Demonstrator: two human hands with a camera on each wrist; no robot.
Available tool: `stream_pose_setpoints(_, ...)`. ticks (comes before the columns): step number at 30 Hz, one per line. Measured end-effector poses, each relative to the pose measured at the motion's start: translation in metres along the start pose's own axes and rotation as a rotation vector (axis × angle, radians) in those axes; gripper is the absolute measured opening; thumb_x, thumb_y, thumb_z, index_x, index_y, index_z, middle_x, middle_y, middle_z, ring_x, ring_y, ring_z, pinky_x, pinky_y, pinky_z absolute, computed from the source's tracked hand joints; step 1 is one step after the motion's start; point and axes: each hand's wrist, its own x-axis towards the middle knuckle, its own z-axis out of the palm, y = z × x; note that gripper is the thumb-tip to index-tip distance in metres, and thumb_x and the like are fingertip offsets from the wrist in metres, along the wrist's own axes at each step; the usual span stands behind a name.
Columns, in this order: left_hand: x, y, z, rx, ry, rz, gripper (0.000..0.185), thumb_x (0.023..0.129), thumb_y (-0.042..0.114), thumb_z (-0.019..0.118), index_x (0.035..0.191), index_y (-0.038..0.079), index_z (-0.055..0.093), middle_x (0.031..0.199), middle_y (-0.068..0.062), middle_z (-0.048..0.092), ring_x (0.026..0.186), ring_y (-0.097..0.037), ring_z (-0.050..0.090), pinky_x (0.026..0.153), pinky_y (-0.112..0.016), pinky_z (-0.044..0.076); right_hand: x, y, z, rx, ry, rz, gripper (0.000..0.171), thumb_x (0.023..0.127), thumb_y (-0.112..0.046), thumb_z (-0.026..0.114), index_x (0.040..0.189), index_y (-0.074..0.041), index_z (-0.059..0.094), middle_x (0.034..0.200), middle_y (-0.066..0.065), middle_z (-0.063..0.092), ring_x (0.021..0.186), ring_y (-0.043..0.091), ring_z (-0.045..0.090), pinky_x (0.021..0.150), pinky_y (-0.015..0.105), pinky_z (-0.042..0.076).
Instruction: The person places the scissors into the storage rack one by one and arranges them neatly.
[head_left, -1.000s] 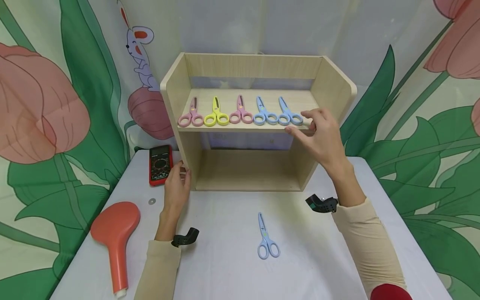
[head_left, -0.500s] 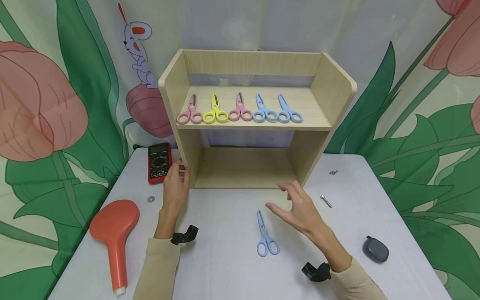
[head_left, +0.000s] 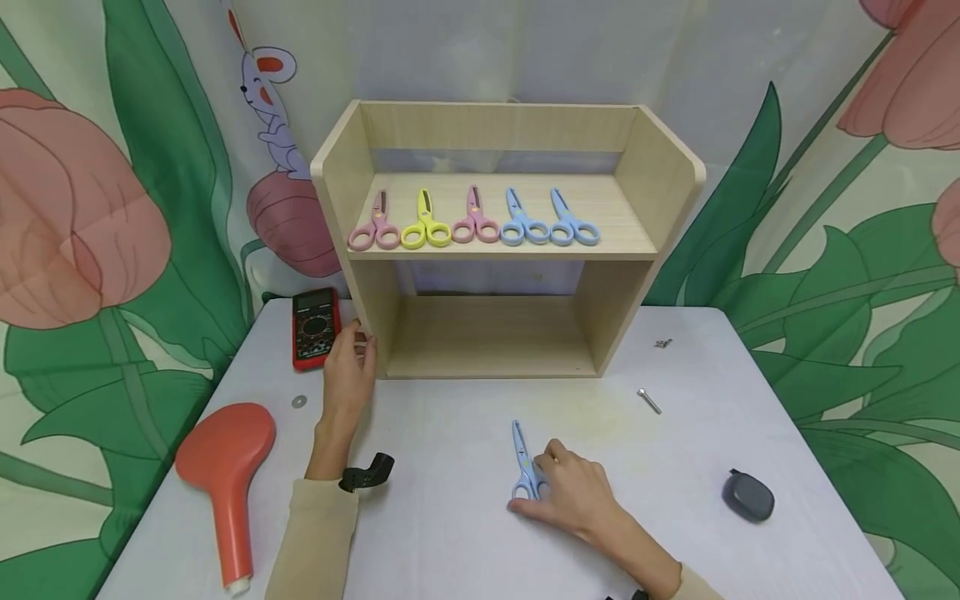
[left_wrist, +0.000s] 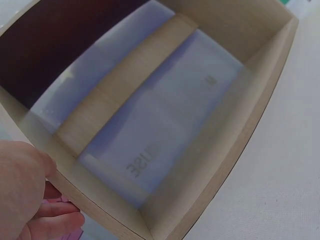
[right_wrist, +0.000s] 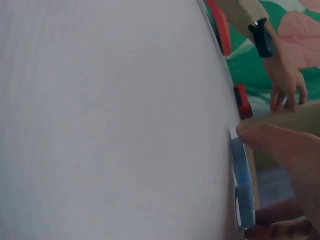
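Note:
In the head view a light wooden shelf [head_left: 480,255] bears a row of several small scissors: pink scissors [head_left: 375,229], yellow scissors [head_left: 426,227], another pink pair [head_left: 475,223] and two blue pairs. More blue scissors [head_left: 522,454] lie on the white table in front. My right hand [head_left: 577,492] is at their handles, thumb on one side and fingers on the other. In the right wrist view the blue handles [right_wrist: 242,165] sit between thumb and fingers. My left hand [head_left: 348,375] rests loosely against the outer side of the shelf's left panel [left_wrist: 95,197].
Left of the shelf lie a red multimeter [head_left: 315,327], a grey washer [head_left: 299,402] and a red paddle-shaped thing with a handle [head_left: 228,475]. On the right are small metal pieces [head_left: 663,343], a bolt [head_left: 649,402] and a dark grey rounded case [head_left: 748,495].
My right hand has come down from the shelf's upper board, beside the rightmost blue scissors, to the blue scissors on the table. My left hand stays at the left panel.

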Motion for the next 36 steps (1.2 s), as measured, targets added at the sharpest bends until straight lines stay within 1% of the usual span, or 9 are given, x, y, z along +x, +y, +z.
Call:
stream_pose_setpoints(6, 0.0, -0.002, 0.0, 0.005, 0.003, 0.011, 0.039, 0.102, 0.018, 0.058, 0.136, 0.002, 0.05, 0.116, -0.021, 0.062, 0.098, -0.035, 0.07, 0.084, -0.049, 0.062, -0.004, -0.008, -0.002, -0.003, -0.036, -0.07, 0.06, 0.069, -0.065, 0.078, 0.091, -0.009, 0.074, 0.086, -0.005, 0.054, 0.054, 0.005, 0.04, 0.044, 0.021, 0.036)
stream_pose_setpoints(10, -0.001, -0.002, 0.0, 0.006, 0.004, 0.014, 0.038, 0.101, 0.017, 0.059, 0.136, 0.002, 0.05, 0.117, -0.021, 0.062, 0.098, -0.035, 0.07, 0.083, -0.049, 0.062, -0.003, -0.007, -0.001, 0.069, -0.054, -0.071, 0.053, 0.071, -0.053, 0.08, 0.094, -0.006, 0.074, 0.089, -0.003, 0.057, 0.054, 0.005, 0.04, 0.046, 0.019, 0.036)
stream_pose_setpoints(12, -0.001, -0.001, 0.0, 0.001, 0.005, 0.013, 0.038, 0.101, 0.016, 0.059, 0.136, 0.002, 0.05, 0.117, -0.021, 0.062, 0.098, -0.035, 0.07, 0.083, -0.049, 0.062, -0.001, -0.005, 0.0, 0.111, -0.025, -0.063, 0.05, 0.071, -0.048, 0.08, 0.096, -0.005, 0.073, 0.089, -0.004, 0.057, 0.055, 0.004, 0.04, 0.047, 0.017, 0.036)
stream_pose_setpoints(17, -0.002, 0.0, 0.0, -0.001, 0.003, 0.011, 0.039, 0.101, 0.016, 0.059, 0.136, 0.002, 0.05, 0.117, -0.021, 0.062, 0.098, -0.035, 0.069, 0.083, -0.049, 0.062, 0.015, 0.006, -0.015, 0.181, 0.249, -0.165, 0.049, 0.064, -0.042, 0.082, 0.095, -0.006, 0.071, 0.09, -0.003, 0.059, 0.057, 0.002, 0.047, 0.048, 0.013, 0.042)
stream_pose_setpoints(20, -0.001, 0.0, 0.0, 0.002, 0.002, 0.007, 0.039, 0.102, 0.017, 0.059, 0.136, 0.002, 0.05, 0.117, -0.021, 0.062, 0.098, -0.035, 0.069, 0.083, -0.049, 0.062, 0.03, 0.014, -0.044, 0.201, 0.429, -0.236, 0.05, 0.063, -0.041, 0.084, 0.096, -0.006, 0.07, 0.092, -0.001, 0.062, 0.057, 0.004, 0.052, 0.046, 0.013, 0.043)
stream_pose_setpoints(23, -0.001, -0.001, -0.001, 0.008, 0.0, -0.001, 0.039, 0.102, 0.018, 0.058, 0.136, 0.003, 0.05, 0.117, -0.021, 0.062, 0.099, -0.035, 0.069, 0.084, -0.049, 0.062, 0.044, 0.019, -0.082, 0.227, 0.535, -0.24, 0.052, 0.069, -0.045, 0.081, 0.1, -0.004, 0.07, 0.094, 0.003, 0.064, 0.058, 0.008, 0.055, 0.045, 0.015, 0.042)
stream_pose_setpoints(27, 0.0, 0.0, -0.002, 0.012, -0.005, -0.004, 0.039, 0.102, 0.019, 0.058, 0.137, 0.003, 0.05, 0.118, -0.021, 0.062, 0.1, -0.035, 0.069, 0.084, -0.049, 0.062, 0.063, 0.028, -0.13, 0.234, 0.645, -0.19, 0.054, 0.073, -0.041, 0.077, 0.104, 0.002, 0.07, 0.094, 0.011, 0.063, 0.06, 0.014, 0.055, 0.047, 0.019, 0.043)
stream_pose_setpoints(30, 0.0, -0.001, -0.002, 0.01, -0.002, 0.0, 0.039, 0.102, 0.018, 0.058, 0.137, 0.002, 0.05, 0.118, -0.022, 0.062, 0.1, -0.035, 0.069, 0.084, -0.049, 0.062, 0.078, 0.036, -0.159, 0.203, 0.689, -0.097, 0.054, 0.073, -0.036, 0.077, 0.105, 0.006, 0.069, 0.096, 0.017, 0.062, 0.06, 0.02, 0.054, 0.049, 0.022, 0.043)
stream_pose_setpoints(36, -0.001, -0.002, 0.0, 0.009, -0.001, 0.002, 0.038, 0.101, 0.016, 0.059, 0.136, 0.001, 0.05, 0.117, -0.022, 0.063, 0.099, -0.035, 0.069, 0.083, -0.048, 0.062, 0.11, 0.049, -0.202, 0.174, 0.585, 0.167, 0.057, 0.083, -0.04, 0.069, 0.116, 0.007, 0.067, 0.108, 0.023, 0.058, 0.083, 0.034, 0.057, 0.066, 0.047, 0.052)
